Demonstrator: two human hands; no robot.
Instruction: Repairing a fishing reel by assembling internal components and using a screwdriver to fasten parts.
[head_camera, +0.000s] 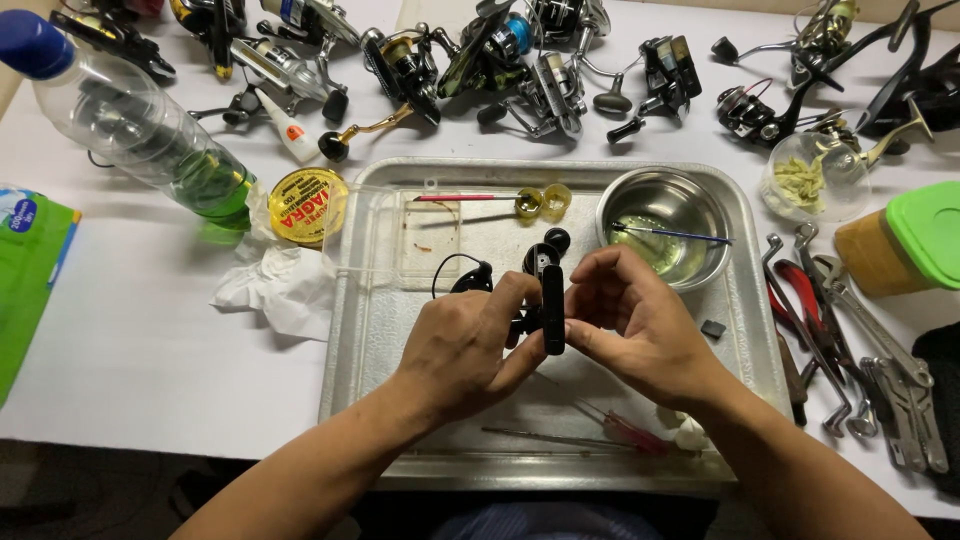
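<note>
black reel (540, 290) sits pinched between both hands over the steel tray (380, 330), left hand (465, 345) clasping its body to steady it, right hand (630, 320) closed on its stem, the bowl (700, 200) just beyond.

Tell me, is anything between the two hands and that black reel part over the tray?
Nothing visible does. The left hand and right hand already grip the black reel part directly, fingers on both sides, above the metal tray. The steel bowl sits beyond them, apart.
</note>
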